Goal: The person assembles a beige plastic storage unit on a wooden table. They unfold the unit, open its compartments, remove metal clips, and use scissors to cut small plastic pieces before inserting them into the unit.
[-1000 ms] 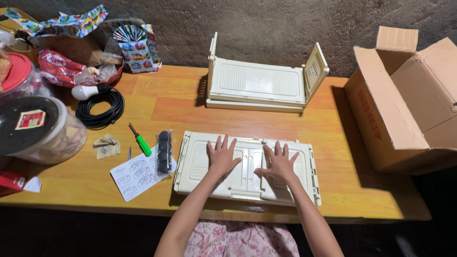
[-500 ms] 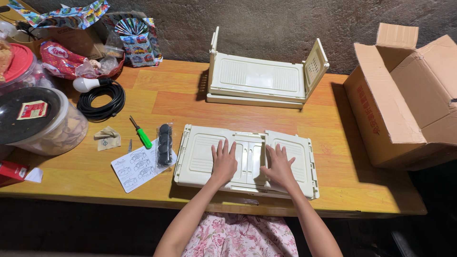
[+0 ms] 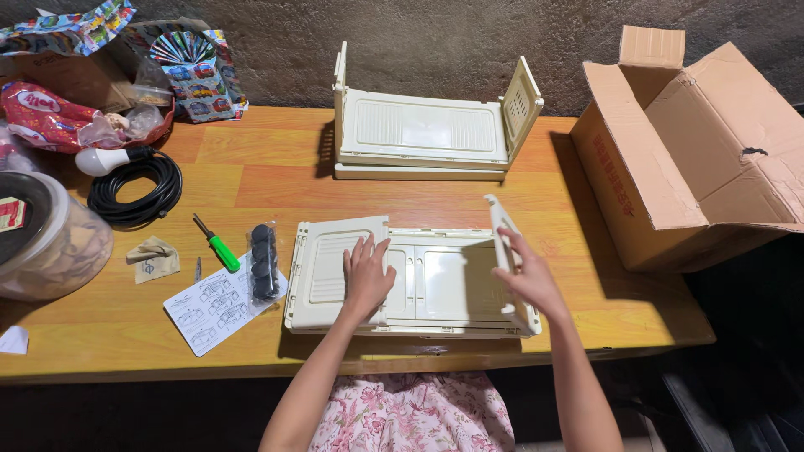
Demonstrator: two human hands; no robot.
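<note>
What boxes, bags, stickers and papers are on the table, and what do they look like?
Cardboard box: right end, brown, flaps open, red print on its side.
Instruction sheet: front left, white with line drawings.
Label: far left on a round tub's dark lid, small, red and pale.
Snack bag: back left, red, crumpled.
Gift bag: back left, colourful pattern.

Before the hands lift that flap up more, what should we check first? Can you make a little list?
1. Left hand flat on the cream folding crate, pinning it down: ok.
2. Right hand gripping the raised side panel: ok.
3. Panel's hinge seated along the crate edge: cannot tell, the hand hides it.
4. Pack of black wheels and green screwdriver away from the crate's left edge: ok, though the wheels lie close.
5. Room on the right beside the cardboard box: ok.
</note>
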